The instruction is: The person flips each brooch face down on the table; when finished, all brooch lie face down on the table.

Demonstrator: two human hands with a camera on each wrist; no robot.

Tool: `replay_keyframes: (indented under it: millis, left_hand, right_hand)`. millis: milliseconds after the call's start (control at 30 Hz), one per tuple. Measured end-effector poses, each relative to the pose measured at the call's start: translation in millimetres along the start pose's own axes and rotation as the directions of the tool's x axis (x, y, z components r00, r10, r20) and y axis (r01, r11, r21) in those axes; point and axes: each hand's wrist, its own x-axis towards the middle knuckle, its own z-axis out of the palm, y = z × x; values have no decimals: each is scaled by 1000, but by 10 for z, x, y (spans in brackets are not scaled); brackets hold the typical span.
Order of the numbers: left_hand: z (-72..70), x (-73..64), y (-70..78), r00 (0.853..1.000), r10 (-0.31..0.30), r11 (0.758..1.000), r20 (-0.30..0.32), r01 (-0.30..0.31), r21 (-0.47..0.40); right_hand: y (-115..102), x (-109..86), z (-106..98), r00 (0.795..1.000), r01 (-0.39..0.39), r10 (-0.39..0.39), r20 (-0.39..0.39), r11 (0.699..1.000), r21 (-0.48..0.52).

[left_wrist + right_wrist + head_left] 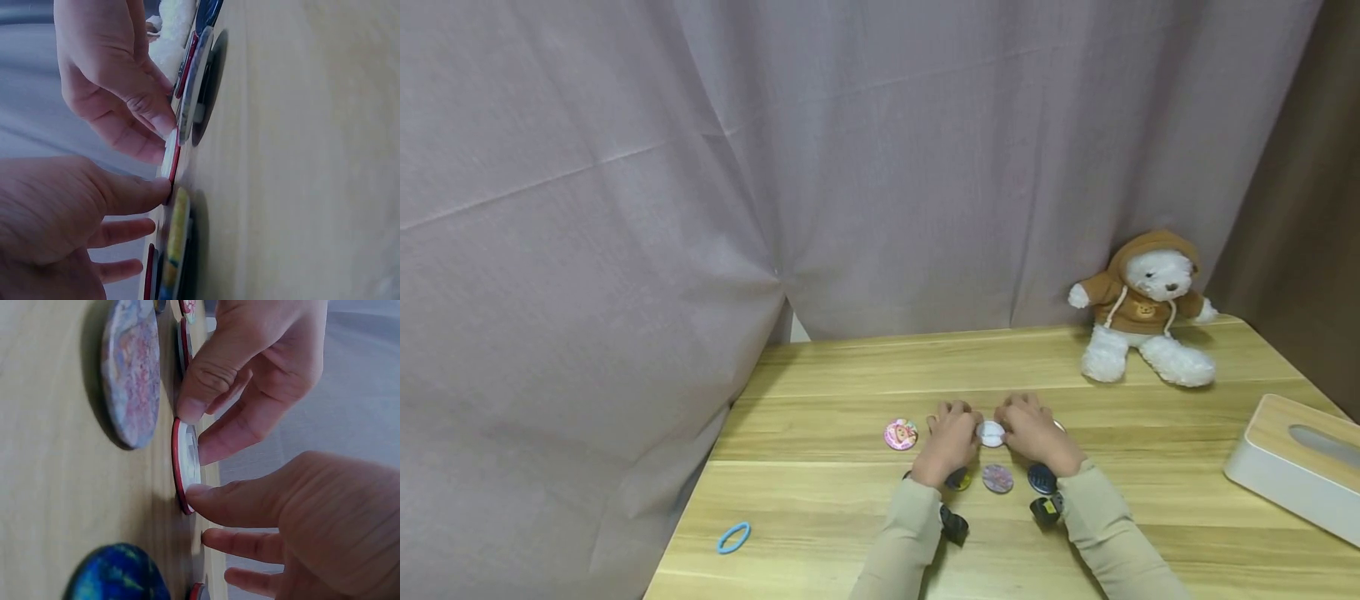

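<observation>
A white round badge (992, 433) with a red rim lies in the middle of the row on the wooden table. My left hand (953, 438) pinches its left edge, with the thumb on the near side. On the opposite edge, my right hand (1033, 432) grips it the same way; in the right wrist view that thumb presses on the badge (190, 459). Just in front sits a purple patterned badge (997, 478). A yellow and dark badge (961, 481) is partly covered by the left wrist, and a dark blue badge (1042, 478) lies beside the right wrist.
A pink badge (901, 434) lies left of the left hand. At front left is a light blue ring (733, 537). A white teddy bear (1150, 312) in a brown hoodie sits at the back right, and a tissue box (1296, 471) stands at the right edge.
</observation>
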Motion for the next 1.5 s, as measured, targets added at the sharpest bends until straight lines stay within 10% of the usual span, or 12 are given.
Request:
replay_keyframes:
  millis: [1033,1500]
  left_hand:
    - [-154,-250,-431,991,-130,983,8,130,-129]
    - [-274,-310,-573,994,-92,991,54,97,-90]
  right_hand:
    - [-346,157,136,999,17,-18,27,998,58]
    - [-486,301,257,997,58,-61,40,996,68]
